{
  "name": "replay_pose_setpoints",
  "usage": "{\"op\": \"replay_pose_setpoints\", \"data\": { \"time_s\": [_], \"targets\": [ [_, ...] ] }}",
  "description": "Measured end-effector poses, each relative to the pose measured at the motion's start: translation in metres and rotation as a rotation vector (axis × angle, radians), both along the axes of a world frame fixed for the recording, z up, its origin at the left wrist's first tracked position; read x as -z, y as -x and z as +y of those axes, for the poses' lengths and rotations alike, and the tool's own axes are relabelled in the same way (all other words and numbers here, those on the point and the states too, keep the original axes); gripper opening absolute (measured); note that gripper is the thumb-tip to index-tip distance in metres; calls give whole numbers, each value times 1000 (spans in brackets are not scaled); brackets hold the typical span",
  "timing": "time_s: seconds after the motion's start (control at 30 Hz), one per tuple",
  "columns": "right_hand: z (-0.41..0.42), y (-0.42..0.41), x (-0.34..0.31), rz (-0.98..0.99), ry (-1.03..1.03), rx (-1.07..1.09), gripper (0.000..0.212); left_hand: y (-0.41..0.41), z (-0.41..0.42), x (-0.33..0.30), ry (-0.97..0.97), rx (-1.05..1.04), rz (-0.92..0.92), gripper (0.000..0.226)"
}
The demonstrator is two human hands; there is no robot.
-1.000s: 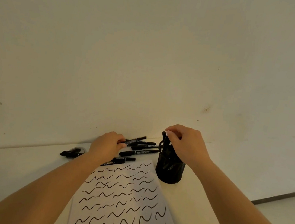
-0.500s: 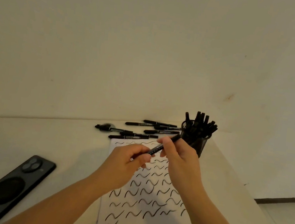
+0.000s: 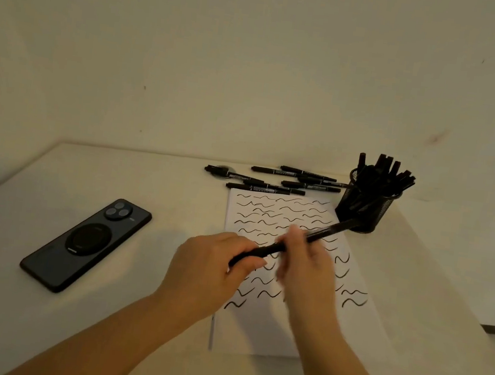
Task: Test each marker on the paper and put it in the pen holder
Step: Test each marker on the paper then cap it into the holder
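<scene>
Above the paper [image 3: 258, 327], both hands grip one black marker [image 3: 321, 233] held off the sheet. Left hand [image 3: 208, 272]: fingers curled closed around the marker's lower-left end, thumb on top. Right hand [image 3: 305, 261]: motion-blurred, fingers closed on the marker's middle; exact finger placement cannot be read. Marker lies tilted, rising from lower left to upper right, its far end reaching toward the base of the pen holder [image 3: 364, 210]. Whether the cap is on or off cannot be told through the blur.

Paper: white sheet lying flat under the hands, covered with rows of short black wavy strokes; bottom part bare.

Pen holder: black mesh cup, upright, just beside the paper's upper right corner, packed with black markers standing on end and fanning outward.

Loose markers [image 3: 274, 187]: several black ones lying flat on the table just beyond the paper's top edge, left of the holder, roughly parallel, some touching.

Phone [image 3: 85, 244]: black, face down, camera cluster at its far end, lying diagonally well left of the paper.

Table [image 3: 38, 333]: pale surface, set against a plain wall.
</scene>
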State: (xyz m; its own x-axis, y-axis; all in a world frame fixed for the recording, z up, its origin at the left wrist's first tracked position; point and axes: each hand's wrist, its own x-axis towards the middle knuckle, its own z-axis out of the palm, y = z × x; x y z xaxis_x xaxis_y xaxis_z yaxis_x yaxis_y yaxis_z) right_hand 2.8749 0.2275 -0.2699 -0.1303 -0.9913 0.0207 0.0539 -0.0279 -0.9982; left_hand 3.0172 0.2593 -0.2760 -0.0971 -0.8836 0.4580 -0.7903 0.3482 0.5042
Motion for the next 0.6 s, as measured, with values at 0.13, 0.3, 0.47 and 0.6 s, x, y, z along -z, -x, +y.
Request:
{"op": "replay_pose_setpoints", "data": {
  "time_s": [0.13, 0.3, 0.47, 0.6],
  "targets": [
    [-10, 36, -2, 30, 36, 165, 30, -26, 4, 11, -102, -123, 20, 33],
    [18, 32, 28, 333, 88, -150, 18, -16, -14, 22, -321, 40, 122, 13],
    [26, 34, 38, 348, 106, -241, 15, -14, -19, 38, -341, 59, 157, 13],
    [31, 32, 34, 451, 122, -371, 8, -17, -19, 43, -342, 57, 148, 14]
  ]
}}
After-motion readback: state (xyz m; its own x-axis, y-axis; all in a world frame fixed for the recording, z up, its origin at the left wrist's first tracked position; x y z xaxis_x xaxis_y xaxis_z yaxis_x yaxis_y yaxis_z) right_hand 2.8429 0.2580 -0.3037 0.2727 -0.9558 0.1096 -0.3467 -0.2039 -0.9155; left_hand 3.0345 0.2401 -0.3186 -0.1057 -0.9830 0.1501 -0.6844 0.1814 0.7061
